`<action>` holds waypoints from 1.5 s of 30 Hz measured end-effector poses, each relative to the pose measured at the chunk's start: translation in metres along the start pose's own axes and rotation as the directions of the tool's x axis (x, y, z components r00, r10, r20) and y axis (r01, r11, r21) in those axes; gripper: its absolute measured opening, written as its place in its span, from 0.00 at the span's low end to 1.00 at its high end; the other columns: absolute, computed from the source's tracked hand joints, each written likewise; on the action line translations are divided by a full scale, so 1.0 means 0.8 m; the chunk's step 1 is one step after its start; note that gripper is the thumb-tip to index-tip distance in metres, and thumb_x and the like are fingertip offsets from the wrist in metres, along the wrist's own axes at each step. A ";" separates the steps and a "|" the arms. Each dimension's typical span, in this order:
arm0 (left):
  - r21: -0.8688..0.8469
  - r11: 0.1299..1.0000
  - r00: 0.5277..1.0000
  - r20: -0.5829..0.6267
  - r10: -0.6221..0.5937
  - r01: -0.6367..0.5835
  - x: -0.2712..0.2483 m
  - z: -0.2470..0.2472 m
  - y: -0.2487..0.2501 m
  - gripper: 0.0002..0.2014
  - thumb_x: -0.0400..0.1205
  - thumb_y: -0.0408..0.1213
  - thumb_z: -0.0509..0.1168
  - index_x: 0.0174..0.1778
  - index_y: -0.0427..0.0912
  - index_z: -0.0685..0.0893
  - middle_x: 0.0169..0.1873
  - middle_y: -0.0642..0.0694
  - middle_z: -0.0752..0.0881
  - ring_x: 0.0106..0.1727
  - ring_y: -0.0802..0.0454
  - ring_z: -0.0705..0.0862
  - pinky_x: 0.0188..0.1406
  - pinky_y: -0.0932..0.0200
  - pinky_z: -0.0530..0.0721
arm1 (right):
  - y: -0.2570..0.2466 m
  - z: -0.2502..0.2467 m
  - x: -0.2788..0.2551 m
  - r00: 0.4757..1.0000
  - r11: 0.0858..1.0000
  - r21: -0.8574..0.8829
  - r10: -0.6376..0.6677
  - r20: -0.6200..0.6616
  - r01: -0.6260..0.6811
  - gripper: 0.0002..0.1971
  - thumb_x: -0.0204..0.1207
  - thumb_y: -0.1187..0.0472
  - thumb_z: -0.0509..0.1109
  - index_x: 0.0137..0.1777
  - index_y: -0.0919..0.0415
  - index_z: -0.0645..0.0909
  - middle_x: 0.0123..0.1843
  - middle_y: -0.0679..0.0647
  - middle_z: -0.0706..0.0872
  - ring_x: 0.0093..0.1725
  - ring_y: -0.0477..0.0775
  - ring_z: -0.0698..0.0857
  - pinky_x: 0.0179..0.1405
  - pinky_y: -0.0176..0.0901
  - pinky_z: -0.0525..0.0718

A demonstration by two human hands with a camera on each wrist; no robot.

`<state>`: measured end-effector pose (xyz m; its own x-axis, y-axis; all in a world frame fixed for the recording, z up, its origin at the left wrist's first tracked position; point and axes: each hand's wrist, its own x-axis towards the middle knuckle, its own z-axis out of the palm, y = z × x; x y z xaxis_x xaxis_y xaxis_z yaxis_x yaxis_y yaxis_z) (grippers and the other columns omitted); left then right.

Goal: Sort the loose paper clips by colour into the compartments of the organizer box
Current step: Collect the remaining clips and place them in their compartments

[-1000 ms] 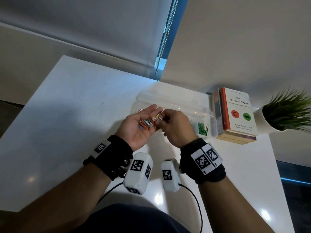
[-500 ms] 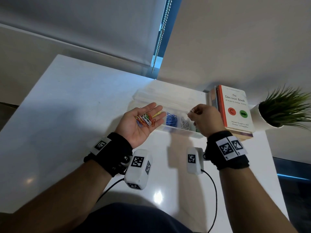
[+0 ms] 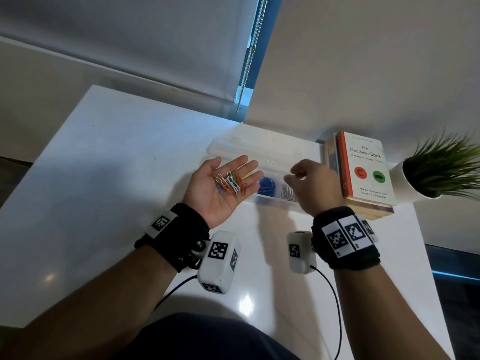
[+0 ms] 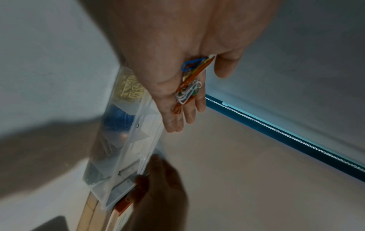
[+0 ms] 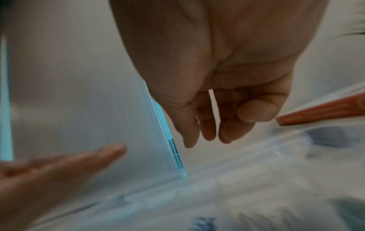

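My left hand lies palm up and flat beside the left end of the clear organizer box. A small heap of mixed paper clips rests on the palm: orange, white, blue, green and yellow. The left wrist view shows the same heap of clips on that hand. Blue clips and white clips fill neighbouring compartments, and yellow clips fill another. My right hand hovers over the box's right part. Its fingers hang loosely curled with nothing between them.
A stack of books lies just right of the box, and a potted plant stands beyond it. A blind's bead chain hangs behind the white table. The box's lid lies open toward the wall.
The right hand left the left palm with a pinched clip, went right over the box, and now its fingers are loose and empty. The left hand stayed palm up.
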<state>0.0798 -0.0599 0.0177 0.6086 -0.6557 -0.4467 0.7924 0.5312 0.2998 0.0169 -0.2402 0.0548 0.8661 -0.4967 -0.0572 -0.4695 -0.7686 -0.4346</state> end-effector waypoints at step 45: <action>-0.023 0.998 0.979 0.195 -0.052 0.058 -0.016 -0.010 -0.001 0.20 0.77 0.37 0.49 0.53 0.30 0.81 0.44 0.39 0.82 0.41 0.43 0.85 0.49 0.47 0.86 | -0.076 0.016 -0.026 0.915 0.949 0.234 -0.277 0.293 0.212 0.05 0.70 0.69 0.72 0.43 0.60 0.81 0.33 0.42 0.80 0.31 0.37 0.76 0.30 0.23 0.71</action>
<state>0.0709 -0.0478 0.0162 0.5628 -0.7744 -0.2891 0.8250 0.5046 0.2544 0.0299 -0.1780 0.0710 0.9729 -0.1232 -0.1956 -0.2214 -0.7399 -0.6352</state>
